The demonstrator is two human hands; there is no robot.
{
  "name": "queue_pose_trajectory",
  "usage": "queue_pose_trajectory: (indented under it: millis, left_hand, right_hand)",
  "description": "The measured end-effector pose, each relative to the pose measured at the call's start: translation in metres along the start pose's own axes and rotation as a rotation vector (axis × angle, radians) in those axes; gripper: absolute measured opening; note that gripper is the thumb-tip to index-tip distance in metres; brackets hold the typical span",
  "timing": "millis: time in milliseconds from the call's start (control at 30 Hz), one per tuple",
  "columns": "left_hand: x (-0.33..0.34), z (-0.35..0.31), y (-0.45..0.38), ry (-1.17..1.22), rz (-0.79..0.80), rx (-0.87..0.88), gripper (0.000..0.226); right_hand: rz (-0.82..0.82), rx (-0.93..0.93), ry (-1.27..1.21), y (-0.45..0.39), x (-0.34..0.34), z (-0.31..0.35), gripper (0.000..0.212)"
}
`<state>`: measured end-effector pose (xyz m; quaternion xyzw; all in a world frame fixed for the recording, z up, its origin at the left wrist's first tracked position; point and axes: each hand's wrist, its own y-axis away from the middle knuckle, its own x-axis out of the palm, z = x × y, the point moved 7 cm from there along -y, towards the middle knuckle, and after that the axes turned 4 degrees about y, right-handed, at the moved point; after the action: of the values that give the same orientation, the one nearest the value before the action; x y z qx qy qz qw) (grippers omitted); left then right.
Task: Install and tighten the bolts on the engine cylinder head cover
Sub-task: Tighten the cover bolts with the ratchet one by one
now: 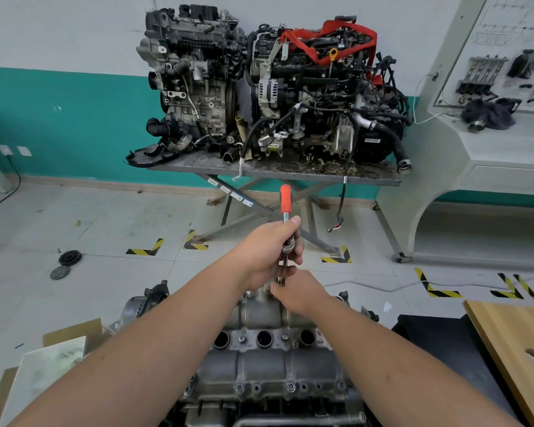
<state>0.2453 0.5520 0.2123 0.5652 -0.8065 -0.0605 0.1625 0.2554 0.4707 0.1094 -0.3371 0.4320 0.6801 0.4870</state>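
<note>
The grey cylinder head cover (pixel 259 365) lies in front of me at the bottom centre, with three round plug holes and several bolts along its near edge. My left hand (pixel 269 254) grips the head and metal shaft of a ratchet wrench (pixel 285 200) whose orange handle points away from me. The wrench's extension runs down to the cover's far end. My right hand (pixel 299 291) holds that extension low down, just above the cover. The socket and the bolt under it are hidden by my fingers.
Two engines (pixel 269 87) stand on a scissor lift table (pixel 272 172) against the far wall. A wooden board (pixel 515 349) lies at the right, cardboard (pixel 53 359) at the left. Two black discs (pixel 65 263) lie on the floor at left. A white training bench (pixel 490 143) stands at right.
</note>
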Motion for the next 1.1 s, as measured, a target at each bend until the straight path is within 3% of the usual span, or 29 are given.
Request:
queue_pose_trajectory:
  millis: [300,600,1100]
  left_hand:
    - [0.003,-0.003,0.0,0.029,-0.015,-0.015,0.029]
    - [0.001,-0.005,0.003,0.006,-0.024,0.009,0.029]
    - [0.001,-0.003,-0.007,0.08,-0.063,-0.029,0.028]
  right_hand:
    - [0.057,-0.051,0.007,0.0,-0.008,-0.003,0.023]
    - [-0.034,-0.048,0.052,0.001,-0.004,-0.002,0.031]
    - [-0.055,-0.053,0.04,0.001,-0.006,0.0,0.033]
